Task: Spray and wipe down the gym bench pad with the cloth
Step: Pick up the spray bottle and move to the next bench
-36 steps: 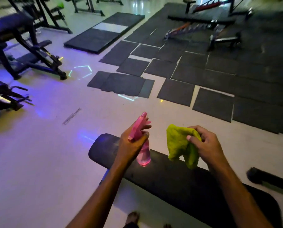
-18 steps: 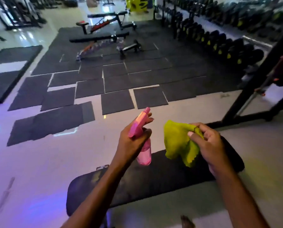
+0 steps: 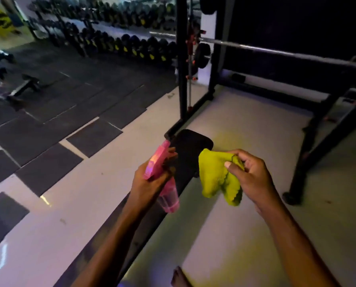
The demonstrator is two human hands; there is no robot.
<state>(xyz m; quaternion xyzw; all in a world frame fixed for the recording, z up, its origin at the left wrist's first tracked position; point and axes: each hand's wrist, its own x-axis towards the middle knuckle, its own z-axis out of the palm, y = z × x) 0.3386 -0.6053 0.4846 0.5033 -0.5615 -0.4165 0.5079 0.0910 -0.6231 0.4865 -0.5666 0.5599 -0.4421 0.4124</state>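
The black bench pad (image 3: 190,150) runs from the lower left up to the middle of the head view, its far end rounded. Over it my left hand (image 3: 150,183) grips a pink spray bottle (image 3: 168,198), nozzle pointing up and away, fingers on the trigger. My right hand (image 3: 251,175) pinches a bunched yellow-green cloth (image 3: 216,177) just right of the pad, held above the floor. My left forearm hides much of the pad's near part.
A black squat rack (image 3: 182,65) with a barbell (image 3: 276,51) stands behind and right of the bench; one rack foot (image 3: 293,196) is near my right hand. A dumbbell rack (image 3: 119,42) lines the back. Dark rubber mats (image 3: 48,121) cover the floor left. A bare foot (image 3: 179,276) shows below.
The view has swung to the right, so the bench now points away from me and the squat rack fills the right side. Both hands keep the same hold on bottle and cloth.
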